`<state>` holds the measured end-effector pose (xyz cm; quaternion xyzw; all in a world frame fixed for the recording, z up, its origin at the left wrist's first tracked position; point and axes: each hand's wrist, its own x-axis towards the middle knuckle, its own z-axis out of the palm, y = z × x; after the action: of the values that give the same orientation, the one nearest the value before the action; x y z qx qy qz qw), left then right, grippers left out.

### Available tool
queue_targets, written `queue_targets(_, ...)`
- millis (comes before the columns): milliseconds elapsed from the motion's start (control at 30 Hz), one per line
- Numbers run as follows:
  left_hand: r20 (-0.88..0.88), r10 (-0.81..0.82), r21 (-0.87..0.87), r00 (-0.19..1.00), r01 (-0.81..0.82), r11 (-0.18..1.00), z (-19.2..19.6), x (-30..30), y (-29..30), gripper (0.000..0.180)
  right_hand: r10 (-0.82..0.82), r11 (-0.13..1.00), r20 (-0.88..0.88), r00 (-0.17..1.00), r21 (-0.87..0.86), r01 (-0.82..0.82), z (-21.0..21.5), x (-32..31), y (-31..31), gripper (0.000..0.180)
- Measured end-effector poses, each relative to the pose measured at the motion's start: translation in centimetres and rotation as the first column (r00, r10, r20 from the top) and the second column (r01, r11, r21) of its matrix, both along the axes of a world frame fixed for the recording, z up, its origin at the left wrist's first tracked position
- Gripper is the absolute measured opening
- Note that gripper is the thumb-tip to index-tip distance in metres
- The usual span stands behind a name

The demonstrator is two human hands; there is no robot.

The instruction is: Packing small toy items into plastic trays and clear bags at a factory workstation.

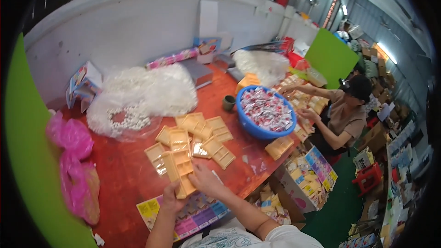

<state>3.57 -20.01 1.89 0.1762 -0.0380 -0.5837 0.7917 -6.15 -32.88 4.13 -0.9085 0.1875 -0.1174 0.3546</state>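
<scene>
Between my two hands is a pale orange plastic compartment tray [178, 164], tilted, with its open compartments facing up. My left hand [171, 198] grips its near left end. My right hand [203, 178] is closed at its right edge, where the fingertips are partly hidden; a small piece in them cannot be made out. Just beyond lies a loose pile of similar trays [195, 124], some with clear wrapped pieces in them. Under my forearms, a colourful printed card sheet [204, 217] lies at the table's front edge.
A blue basin [262, 134] of small red-and-white packets stands right of the pile, beside a dark cup [228, 103]. Clear bags of white pieces [142, 94] and a pink bag [76, 165] lie left. At right sits a co-worker [347, 115], near cartons [305, 177] of filled trays.
</scene>
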Motion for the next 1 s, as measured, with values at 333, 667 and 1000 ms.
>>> queue_targets(333,0.600,0.252,-0.027,0.759,-0.296,0.955,1.3,0.3,-1.1,0.080,-0.079,0.994,0.384,0.920,0.100,0.044,2.8,0.2,0.6,0.029)
queue_targets(667,0.662,0.085,0.094,0.745,-0.194,0.976,1.6,0.2,2.2,0.083,0.080,0.682,0.403,0.912,0.645,-0.345,0.9,1.7,1.0,0.011)
queue_targets(1000,0.483,0.245,0.033,0.841,-0.297,0.954,1.3,0.8,0.9,0.081,-0.060,0.658,0.180,0.982,0.747,-0.097,1.9,3.6,1.0,0.016)
